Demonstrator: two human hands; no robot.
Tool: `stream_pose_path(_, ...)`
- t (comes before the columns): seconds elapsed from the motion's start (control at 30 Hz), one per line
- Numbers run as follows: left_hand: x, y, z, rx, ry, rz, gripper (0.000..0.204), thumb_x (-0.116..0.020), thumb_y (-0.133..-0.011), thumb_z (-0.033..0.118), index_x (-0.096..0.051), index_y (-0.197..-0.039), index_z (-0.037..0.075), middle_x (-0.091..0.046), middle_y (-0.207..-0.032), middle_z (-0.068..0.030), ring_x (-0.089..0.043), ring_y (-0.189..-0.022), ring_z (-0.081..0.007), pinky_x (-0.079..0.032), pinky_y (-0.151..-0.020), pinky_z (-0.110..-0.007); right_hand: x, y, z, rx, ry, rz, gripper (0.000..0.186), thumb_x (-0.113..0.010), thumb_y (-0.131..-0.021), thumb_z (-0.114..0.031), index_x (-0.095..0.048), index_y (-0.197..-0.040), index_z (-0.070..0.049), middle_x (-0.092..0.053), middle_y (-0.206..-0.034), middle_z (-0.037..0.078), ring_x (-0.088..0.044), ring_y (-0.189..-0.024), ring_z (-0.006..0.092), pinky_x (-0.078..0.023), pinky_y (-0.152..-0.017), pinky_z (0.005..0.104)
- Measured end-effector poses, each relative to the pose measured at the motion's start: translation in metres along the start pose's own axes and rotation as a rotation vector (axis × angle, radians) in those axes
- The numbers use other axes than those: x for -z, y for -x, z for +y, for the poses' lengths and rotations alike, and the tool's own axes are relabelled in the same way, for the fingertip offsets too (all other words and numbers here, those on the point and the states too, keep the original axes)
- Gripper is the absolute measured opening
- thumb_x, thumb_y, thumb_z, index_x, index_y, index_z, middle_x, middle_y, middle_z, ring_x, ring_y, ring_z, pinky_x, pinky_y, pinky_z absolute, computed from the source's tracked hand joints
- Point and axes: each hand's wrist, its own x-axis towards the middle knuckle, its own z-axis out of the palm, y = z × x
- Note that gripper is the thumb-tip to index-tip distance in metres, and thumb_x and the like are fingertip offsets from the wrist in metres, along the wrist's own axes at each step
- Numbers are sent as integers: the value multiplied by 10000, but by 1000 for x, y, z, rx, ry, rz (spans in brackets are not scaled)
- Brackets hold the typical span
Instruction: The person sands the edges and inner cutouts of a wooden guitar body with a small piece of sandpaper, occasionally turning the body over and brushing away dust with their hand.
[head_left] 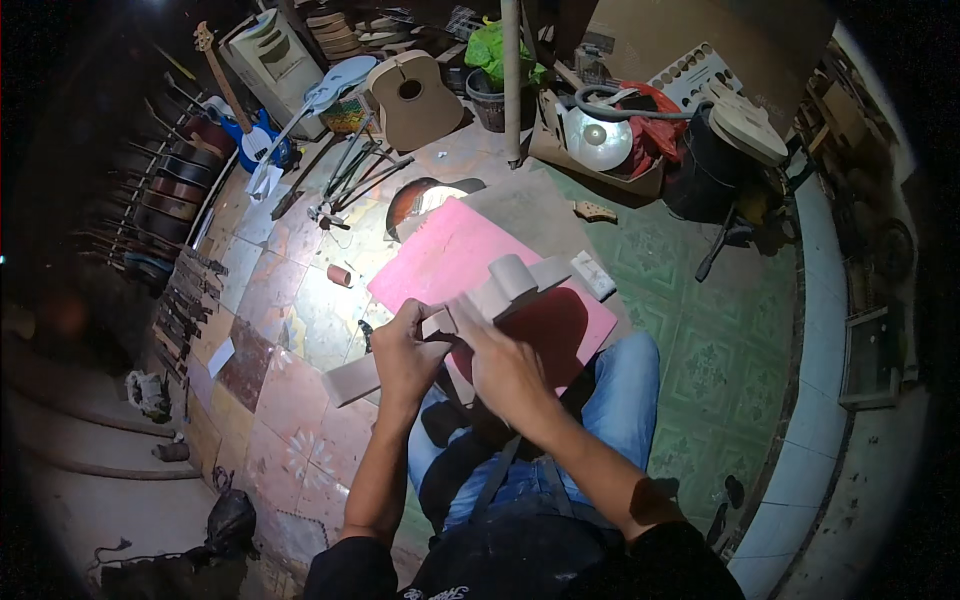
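Observation:
A pale wooden piece with curved, stepped edges lies slantwise across my lap and over the pink sheet. My left hand is closed around it near its middle, thumb and fingers at a squared part. My right hand is closed beside it, its fingers pressed together and reaching forward onto the same part; what lies under those fingers is hidden. Past my left hand, a pale flat end sticks out. A small whitish block sits by the far right end.
A reddish-brown cylinder and metal clamps lie on the tiled floor. Behind the pink sheet are a grey board and a guitar headstock. An acoustic guitar body, a pole and a cardboard box stand farther back.

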Motion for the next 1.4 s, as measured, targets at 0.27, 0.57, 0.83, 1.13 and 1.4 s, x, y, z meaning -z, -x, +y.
stream_pose_path(0.27, 5, -2, 4, 54, -52, -39, 293, -843, -636, 59, -621, -819, 5, -623, -619, -92, -593, -596, -73, -487, -575, -263, -4, 2, 7, 14, -10, 74, 642, -478, -858, 14, -474, -1475, -162, -521, -1450, 168, -645, -1034, 433, -544, -889, 525)
stream_pose_path(0.57, 11, -31, -7, 61, 137, -279, 255, -775, -670, -60, -673, -901, -28, -702, -793, -69, -646, -760, -88, -512, -683, -255, 51, 39, 19, 12, -56, 69, 572, -454, -836, 44, -600, -1368, -105, -653, -1232, 233, -669, -1093, 359, -523, -974, 413)
stream_pose_path(0.83, 18, -81, -50, -240, 63, -455, 391, -812, -599, 42, -725, -980, 44, -479, -653, -41, -477, -613, -144, -421, -581, -308, 74, 12, 12, 151, -250, 450, 598, -714, -840, -76, -532, -1408, -27, -606, -1379, 198, -594, -1277, 314, -475, -1043, 374)
stream_pose_path(1.13, 17, -44, -3, -364, -85, -239, 687, -765, -700, 241, -601, -1357, 123, -476, -1491, -202, -405, -1395, -409, -294, -1172, -530, 49, -16, 4, 105, -217, 294, 512, -752, -854, -180, -551, -1314, -80, -621, -1301, 155, -605, -1204, 360, -480, -999, 441)
stream_pose_path(1.4, -15, -10, 1, -162, -287, 238, 741, -833, -744, 385, -545, -1340, 51, -450, -1453, -269, -409, -1360, -476, -384, -1100, -535, 38, -16, -5, 132, -163, 318, 529, -754, -862, -213, -532, -1326, -88, -622, -1296, 144, -600, -1198, 365, -482, -987, 449)
